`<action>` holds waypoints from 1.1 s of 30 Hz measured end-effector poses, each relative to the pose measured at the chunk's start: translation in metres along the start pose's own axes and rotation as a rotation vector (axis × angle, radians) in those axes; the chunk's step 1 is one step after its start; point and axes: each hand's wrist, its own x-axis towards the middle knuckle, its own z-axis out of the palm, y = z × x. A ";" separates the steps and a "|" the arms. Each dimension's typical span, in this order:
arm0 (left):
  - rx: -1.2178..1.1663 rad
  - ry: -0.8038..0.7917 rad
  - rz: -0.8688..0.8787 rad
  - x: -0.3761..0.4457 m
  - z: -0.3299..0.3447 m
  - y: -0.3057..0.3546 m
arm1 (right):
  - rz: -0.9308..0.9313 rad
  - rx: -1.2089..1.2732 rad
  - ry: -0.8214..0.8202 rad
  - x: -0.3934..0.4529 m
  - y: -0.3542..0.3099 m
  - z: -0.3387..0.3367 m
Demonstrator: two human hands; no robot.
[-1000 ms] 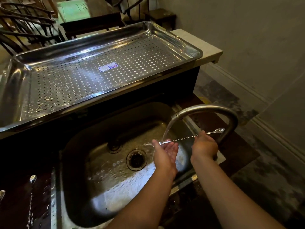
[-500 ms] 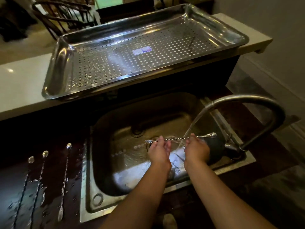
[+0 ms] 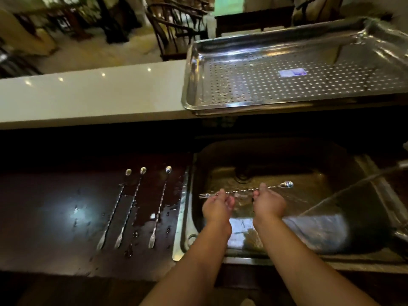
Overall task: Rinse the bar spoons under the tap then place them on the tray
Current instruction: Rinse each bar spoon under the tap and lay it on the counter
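Left hand (image 3: 217,205) and right hand (image 3: 268,203): both closed on one bar spoon (image 3: 242,191), held level over the sink (image 3: 331,244); fingertips hidden. Three spoons (image 3: 132,206) on the wet table (image 3: 44,206), left. Tray (image 3: 194,85) far right, cut off. Tap out of frame; water stream (image 3: 344,191) blurred.

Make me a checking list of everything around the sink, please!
Surface: dark wet counter; steel sink with water running in from the right.
Job's things: one bar spoon held level over the sink; three bar spoons lying side by side on the counter; perforated tray holds no spoons.
Clutter: nothing seen.
Hands: left hand and right hand both grip the held spoon.
Cables: nothing seen.
Surroundings: white ledge, chairs behind.
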 end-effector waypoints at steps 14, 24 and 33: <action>1.064 0.059 0.669 0.027 -0.139 0.105 | -0.040 -0.343 -0.169 -0.084 0.053 0.143; 1.599 -0.012 0.696 0.058 -0.203 0.146 | -0.081 -0.681 -0.398 -0.110 0.089 0.204; 1.570 -0.011 0.628 0.071 -0.217 0.144 | -0.314 -1.022 -0.448 -0.116 0.109 0.227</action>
